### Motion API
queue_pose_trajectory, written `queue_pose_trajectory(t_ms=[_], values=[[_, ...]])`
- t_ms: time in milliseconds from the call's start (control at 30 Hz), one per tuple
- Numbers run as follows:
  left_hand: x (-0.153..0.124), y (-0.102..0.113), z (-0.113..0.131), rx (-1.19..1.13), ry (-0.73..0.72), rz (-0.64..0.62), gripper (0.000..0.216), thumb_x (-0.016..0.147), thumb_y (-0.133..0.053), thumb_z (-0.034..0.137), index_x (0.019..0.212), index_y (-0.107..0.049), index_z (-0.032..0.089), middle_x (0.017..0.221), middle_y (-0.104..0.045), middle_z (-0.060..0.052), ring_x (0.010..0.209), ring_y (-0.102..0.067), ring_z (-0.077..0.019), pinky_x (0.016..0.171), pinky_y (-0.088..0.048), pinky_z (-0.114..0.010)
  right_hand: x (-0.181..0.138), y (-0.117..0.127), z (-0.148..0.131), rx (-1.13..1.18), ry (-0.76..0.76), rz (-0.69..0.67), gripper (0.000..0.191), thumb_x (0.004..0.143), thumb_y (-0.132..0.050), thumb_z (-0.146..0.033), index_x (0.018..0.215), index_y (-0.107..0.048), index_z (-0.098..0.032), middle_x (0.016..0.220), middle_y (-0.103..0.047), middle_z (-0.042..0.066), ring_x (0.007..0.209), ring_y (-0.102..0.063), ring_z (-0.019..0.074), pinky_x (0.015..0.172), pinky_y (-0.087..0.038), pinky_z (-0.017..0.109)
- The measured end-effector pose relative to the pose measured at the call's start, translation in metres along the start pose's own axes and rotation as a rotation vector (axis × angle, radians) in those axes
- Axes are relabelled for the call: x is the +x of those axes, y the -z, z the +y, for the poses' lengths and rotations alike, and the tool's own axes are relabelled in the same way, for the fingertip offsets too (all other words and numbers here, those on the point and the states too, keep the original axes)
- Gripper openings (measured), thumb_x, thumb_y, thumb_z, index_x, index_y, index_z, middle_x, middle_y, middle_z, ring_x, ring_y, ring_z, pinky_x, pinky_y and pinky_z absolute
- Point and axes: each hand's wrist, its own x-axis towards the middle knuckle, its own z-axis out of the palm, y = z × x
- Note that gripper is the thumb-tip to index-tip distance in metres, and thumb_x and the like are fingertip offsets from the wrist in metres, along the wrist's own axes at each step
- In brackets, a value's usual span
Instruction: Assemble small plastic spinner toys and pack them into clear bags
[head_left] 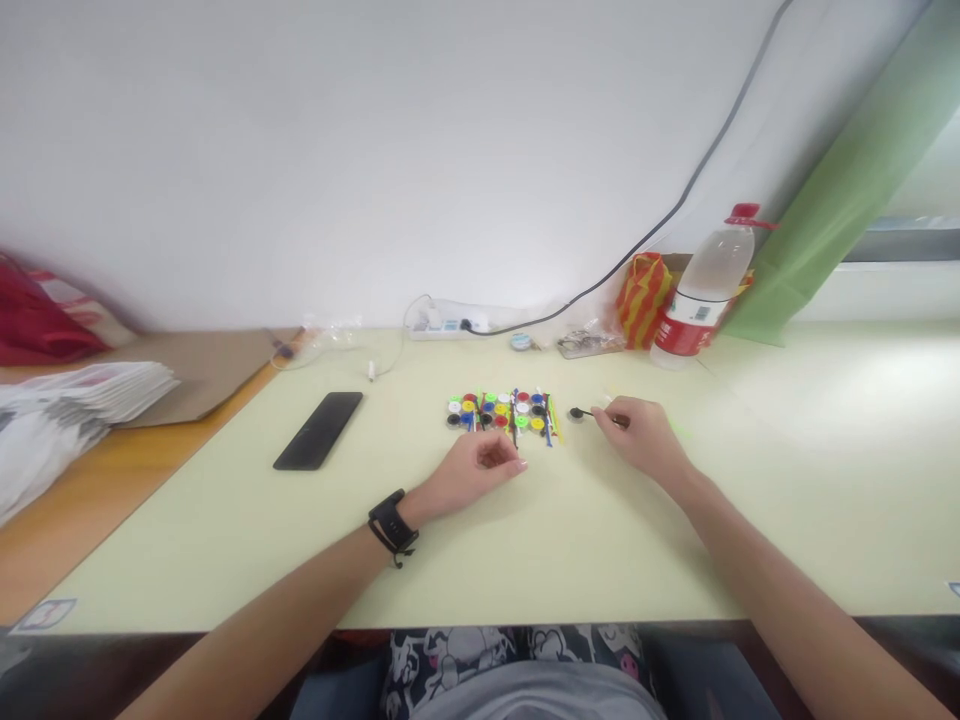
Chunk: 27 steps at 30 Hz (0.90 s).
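My right hand (636,430) is closed in a pinch around a thin black stick (592,413). The stick's left end meets a small black disc (576,413) lying on the table; whether they are joined I cannot tell. My left hand (480,468) rests with curled fingers just in front of a block of small coloured discs (501,409), and I see nothing in it. These discs are red, white, yellow, blue, green and black, set in rows. Between and beside them lie thin coloured strips (553,420).
A black phone (319,430) lies on the left of the pale table (465,560). Along the wall stand a power strip (450,328), a small round tin (520,342), a clear packet (589,342), a striped bag (643,298) and a large bottle (701,290). Papers (112,390) are stacked at far left.
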Motion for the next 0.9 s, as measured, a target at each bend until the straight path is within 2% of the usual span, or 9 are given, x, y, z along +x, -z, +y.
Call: queue_pose_trajectory(t_ms=[100,200,300,433,567,633,733,900], values=[[0.000,0.000,-0.001,0.009,0.000,-0.007,0.029,0.089,-0.072,0.045,0.083,-0.069,0.016,0.083,-0.068,-0.004,0.076,-0.061,-0.0156,0.075,-0.051,-0.030,-0.002,0.001,0.001,-0.026,-0.047,0.052,0.055,0.094,-0.048,-0.051,0.047,-0.042,-0.023,0.048,-0.043,-0.001,0.049,-0.038,0.0138,0.053,-0.029,0.029],[0.000,0.001,-0.001,0.020,-0.003,-0.012,0.028,0.090,-0.071,0.043,0.084,-0.068,0.016,0.084,-0.067,-0.004,0.076,-0.060,-0.0155,0.075,-0.051,-0.030,-0.003,0.002,0.002,-0.010,-0.068,0.020,0.060,0.093,-0.050,-0.054,0.044,-0.036,-0.023,0.050,-0.023,-0.006,0.048,-0.024,0.0106,0.052,-0.021,0.026],[-0.001,0.001,0.000,0.043,-0.005,-0.014,0.028,0.091,-0.070,0.043,0.085,-0.068,0.016,0.084,-0.067,-0.004,0.076,-0.060,-0.0155,0.074,-0.051,-0.030,-0.004,0.003,-0.004,0.094,-0.027,-0.080,0.064,0.093,-0.052,-0.058,0.045,-0.027,-0.023,0.054,-0.017,-0.006,0.051,-0.018,0.0100,0.051,-0.018,0.026],[-0.004,0.000,0.003,0.120,-0.035,-0.043,0.026,0.092,-0.070,0.043,0.089,-0.068,0.017,0.087,-0.068,-0.005,0.077,-0.061,-0.0160,0.073,-0.051,-0.030,-0.010,0.004,-0.022,0.318,0.043,-0.387,0.062,0.093,-0.053,-0.059,0.051,-0.028,-0.022,0.053,-0.024,-0.005,0.052,-0.021,0.0105,0.049,-0.019,0.028],[-0.006,0.000,0.006,0.245,-0.143,-0.087,0.034,0.084,-0.079,0.044,0.107,-0.071,0.020,0.098,-0.069,-0.005,0.088,-0.062,-0.0188,0.077,-0.050,-0.030,-0.017,0.001,-0.038,0.520,0.069,-0.621,0.051,0.091,-0.063,-0.053,0.055,-0.048,-0.019,0.053,-0.038,-0.004,0.053,-0.031,0.0106,0.050,-0.024,0.027],[-0.006,0.000,0.005,0.283,-0.189,-0.122,0.037,0.083,-0.080,0.043,0.112,-0.072,0.022,0.102,-0.069,-0.006,0.092,-0.063,-0.0197,0.080,-0.049,-0.030,-0.018,0.000,-0.043,0.611,0.067,-0.685,0.045,0.090,-0.067,-0.049,0.060,-0.057,-0.017,0.057,-0.046,-0.003,0.056,-0.036,0.0113,0.052,-0.027,0.026],[-0.005,0.000,0.004,0.304,-0.216,-0.152,0.024,0.088,-0.075,0.039,0.105,-0.074,0.021,0.103,-0.069,-0.006,0.091,-0.063,-0.0190,0.081,-0.048,-0.030,-0.018,0.002,-0.045,0.734,0.042,-0.723,0.037,0.090,-0.070,-0.046,0.069,-0.067,-0.015,0.067,-0.056,0.001,0.061,-0.042,0.0126,0.056,-0.032,0.027],[-0.005,-0.001,0.001,0.274,-0.138,-0.092,0.024,0.086,-0.077,0.038,0.099,-0.070,0.019,0.091,-0.069,-0.003,0.080,-0.060,-0.0161,0.072,-0.046,-0.027,-0.017,0.007,-0.045,0.904,0.009,-0.772,0.023,0.086,-0.076,-0.039,0.084,-0.076,-0.016,0.080,-0.065,0.003,0.069,-0.051,0.0143,0.062,-0.039,0.027]])
